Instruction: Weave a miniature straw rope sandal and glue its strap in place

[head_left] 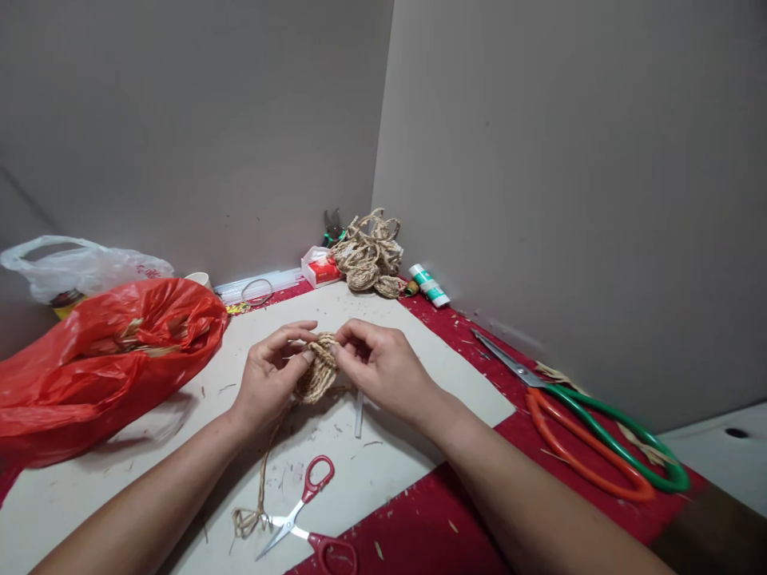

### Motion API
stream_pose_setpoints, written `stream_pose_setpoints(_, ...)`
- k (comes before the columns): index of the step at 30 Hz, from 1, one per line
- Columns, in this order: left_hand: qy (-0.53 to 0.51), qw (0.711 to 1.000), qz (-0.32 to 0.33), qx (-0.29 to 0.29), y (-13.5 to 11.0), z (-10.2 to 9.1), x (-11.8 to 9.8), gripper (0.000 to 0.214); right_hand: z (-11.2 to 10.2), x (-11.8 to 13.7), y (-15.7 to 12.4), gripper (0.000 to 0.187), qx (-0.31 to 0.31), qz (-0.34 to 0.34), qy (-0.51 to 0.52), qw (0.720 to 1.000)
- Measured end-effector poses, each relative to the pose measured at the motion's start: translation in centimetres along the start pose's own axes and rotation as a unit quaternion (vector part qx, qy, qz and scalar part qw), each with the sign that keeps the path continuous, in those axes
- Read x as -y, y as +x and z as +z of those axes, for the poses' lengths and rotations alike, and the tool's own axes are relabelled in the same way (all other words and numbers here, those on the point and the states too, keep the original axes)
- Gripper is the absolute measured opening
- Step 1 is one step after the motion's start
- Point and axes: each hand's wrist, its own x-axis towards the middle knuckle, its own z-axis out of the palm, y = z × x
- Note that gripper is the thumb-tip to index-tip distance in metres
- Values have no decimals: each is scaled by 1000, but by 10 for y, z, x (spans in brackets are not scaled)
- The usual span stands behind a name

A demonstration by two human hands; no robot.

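Between my two hands is a small coiled piece of braided straw cord (317, 375), held above the pale board. My left hand (276, 363) grips its left side, thumb on the front. With fingers pinched, my right hand (377, 359) holds its upper right edge; the fingertips are partly hidden. A loose cord tail (265, 463) hangs from the piece down to a small tangle (245, 523) on the board. That tangle lies against red-handled scissors (293, 519), which are spread apart. A short translucent stick (359, 414) shows just below my right hand.
A red plastic bag (120, 359) of straw sits left, with a white bag (101, 267) behind. At the back are a braided cord heap (368, 251), pliers (333, 228), a red-white box (320, 267), clear sticks (264, 283) and a green-white roll (428, 285). Large shears (575, 411) lie right.
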Motion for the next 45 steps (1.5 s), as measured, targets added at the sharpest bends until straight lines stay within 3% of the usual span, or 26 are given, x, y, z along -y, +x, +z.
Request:
stream_pose_setpoints(5,-90,992,-80,28,3,-3,-2,43,-1,0,0,11,1,-6,-6,1000)
stream_pose_setpoints(8,-212,955,-184,99,6,-7,0,54,-2,0,0,11,5,-14,-8,1000)
stream_pose_setpoints(13,-348,882,-278,154,10,-8,-2,43,-1,-2,0,11,5,-18,-4,1000)
stream_pose_setpoints(17,-323,878,-323,142,6,1,-2,39,0,-1,0,9,7,-17,8,1000)
stream_pose_setpoints(20,-282,903,-297,130,2,6,3,34,-1,2,0,10,13,-14,27,999)
stream_pose_setpoints(24,-241,929,-250,127,0,7,6,37,-2,7,0,10,30,9,126,992)
stream_pose_setpoints(29,-227,947,-209,91,1,8,6,33,-2,10,-3,4,-20,25,190,981)
stream_pose_setpoints(32,-227,953,-185,81,1,10,7,30,0,10,-4,6,-18,-5,162,987)
stream_pose_setpoints(37,-242,951,-179,65,0,11,8,24,1,8,-7,11,-15,-91,14,996)
stream_pose_setpoints(45,-237,952,-181,72,-1,13,3,23,-1,4,-7,12,1,-105,-57,993)
